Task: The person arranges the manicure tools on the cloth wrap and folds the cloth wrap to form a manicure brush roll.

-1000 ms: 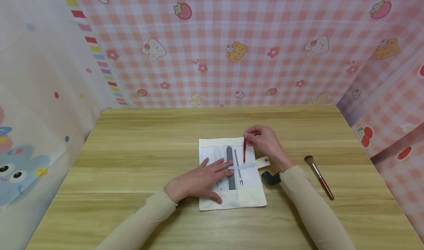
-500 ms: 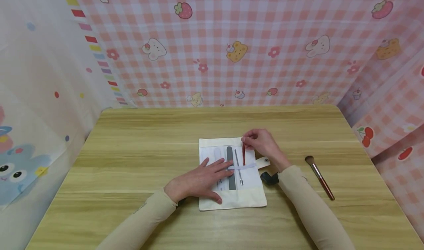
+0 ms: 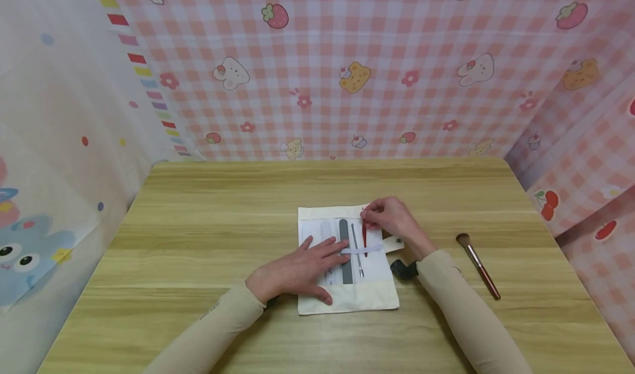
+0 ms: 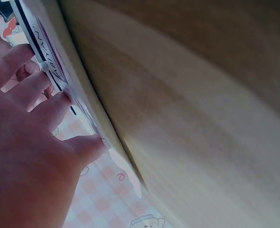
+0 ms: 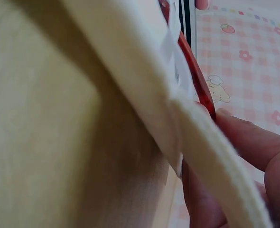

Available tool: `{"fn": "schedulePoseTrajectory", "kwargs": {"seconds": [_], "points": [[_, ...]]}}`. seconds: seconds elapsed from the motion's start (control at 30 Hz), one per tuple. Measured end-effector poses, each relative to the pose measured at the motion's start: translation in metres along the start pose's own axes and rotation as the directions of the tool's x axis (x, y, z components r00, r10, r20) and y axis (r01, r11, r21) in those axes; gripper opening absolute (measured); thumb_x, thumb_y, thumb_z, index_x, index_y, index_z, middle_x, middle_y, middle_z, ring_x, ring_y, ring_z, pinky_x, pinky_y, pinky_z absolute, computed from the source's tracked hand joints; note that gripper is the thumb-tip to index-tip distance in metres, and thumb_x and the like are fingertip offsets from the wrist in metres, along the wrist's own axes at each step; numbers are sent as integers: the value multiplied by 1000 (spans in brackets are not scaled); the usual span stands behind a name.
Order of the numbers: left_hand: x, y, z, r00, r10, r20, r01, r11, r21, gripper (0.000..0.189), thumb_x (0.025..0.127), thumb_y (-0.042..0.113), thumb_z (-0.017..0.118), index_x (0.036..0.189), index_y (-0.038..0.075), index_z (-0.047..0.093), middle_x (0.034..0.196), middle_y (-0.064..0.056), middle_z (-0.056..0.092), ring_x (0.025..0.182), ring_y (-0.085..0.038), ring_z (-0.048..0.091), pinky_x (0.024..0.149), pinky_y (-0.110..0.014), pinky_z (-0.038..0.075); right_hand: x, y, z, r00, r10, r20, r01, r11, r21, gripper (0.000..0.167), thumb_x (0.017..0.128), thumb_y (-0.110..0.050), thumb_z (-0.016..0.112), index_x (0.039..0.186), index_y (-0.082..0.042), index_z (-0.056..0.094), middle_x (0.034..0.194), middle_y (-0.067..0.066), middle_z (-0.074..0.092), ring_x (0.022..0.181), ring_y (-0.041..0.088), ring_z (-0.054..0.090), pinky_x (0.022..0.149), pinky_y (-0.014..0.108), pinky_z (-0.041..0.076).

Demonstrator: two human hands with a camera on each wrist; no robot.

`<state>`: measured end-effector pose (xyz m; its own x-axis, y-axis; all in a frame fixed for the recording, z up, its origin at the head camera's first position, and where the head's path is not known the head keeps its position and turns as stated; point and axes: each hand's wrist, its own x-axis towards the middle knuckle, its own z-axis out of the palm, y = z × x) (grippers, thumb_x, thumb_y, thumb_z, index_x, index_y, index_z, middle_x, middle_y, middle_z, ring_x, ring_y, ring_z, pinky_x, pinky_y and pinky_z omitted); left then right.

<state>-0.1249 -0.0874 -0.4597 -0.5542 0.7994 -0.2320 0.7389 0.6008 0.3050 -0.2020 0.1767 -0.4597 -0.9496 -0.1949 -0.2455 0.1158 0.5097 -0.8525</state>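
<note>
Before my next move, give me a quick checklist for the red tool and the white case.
1. Left hand steadying white case: ok, spread on it.
2. Right hand gripping red tool: ok, pinched near its upper end.
3. Red tool past elastic band: ok, lower end shows beyond.
4. Silver tool under band: ok.
5. Band's far end: cannot tell, left fingers cover that area.
6. Brush in case: not ok, on table.

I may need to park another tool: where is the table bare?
Bare table: left of the pouch and left sleeve; behind the pouch, up to the checked backdrop; right of the brush. Crowded: the pouch, where the left hand lies partly over the grey file and the right hand pinches the red tool; between pouch and brush, the right sleeve.
</note>
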Motion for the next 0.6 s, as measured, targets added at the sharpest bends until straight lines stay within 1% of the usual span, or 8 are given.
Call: {"fn": "schedulePoseTrajectory", "kwargs": {"seconds": [0.1, 0.33, 0.6], "points": [[0, 0, 0, 1000, 4, -5, -4, 1000, -4, 96, 85, 59, 78, 162, 21, 37, 174, 1, 15, 159, -25, 11, 121, -65, 18, -1, 1, 0, 1000, -9, 15, 9, 1000, -10, 22, 100, -18, 70, 104, 3, 74, 85, 9, 74, 72, 14, 69, 66, 26, 58], [0, 0, 0, 1000, 0, -1, 0, 1000, 1, 96, 84, 60, 78, 162, 21, 38, 174, 2, 15, 159, -25, 11, 121, -64, 18, -2, 3, -3, 998, -3, 69, 0, 999, 43, 22, 101, -13, 68, 109, 7, 73, 89, 12, 75, 75, 15, 71, 70, 29, 60], [0, 1, -1, 1000, -1, 2, 1, 1000, 4, 96, 85, 61, 77, 162, 22, 37, 174, 3, 14, 159, -24, 11, 122, -63, 17, -3, 7, -5, 993, -26, 115, 24, 1000, 15, 20, 101, -10, 67, 107, 8, 74, 85, 10, 74, 73, 13, 69, 67, 27, 59]]}}
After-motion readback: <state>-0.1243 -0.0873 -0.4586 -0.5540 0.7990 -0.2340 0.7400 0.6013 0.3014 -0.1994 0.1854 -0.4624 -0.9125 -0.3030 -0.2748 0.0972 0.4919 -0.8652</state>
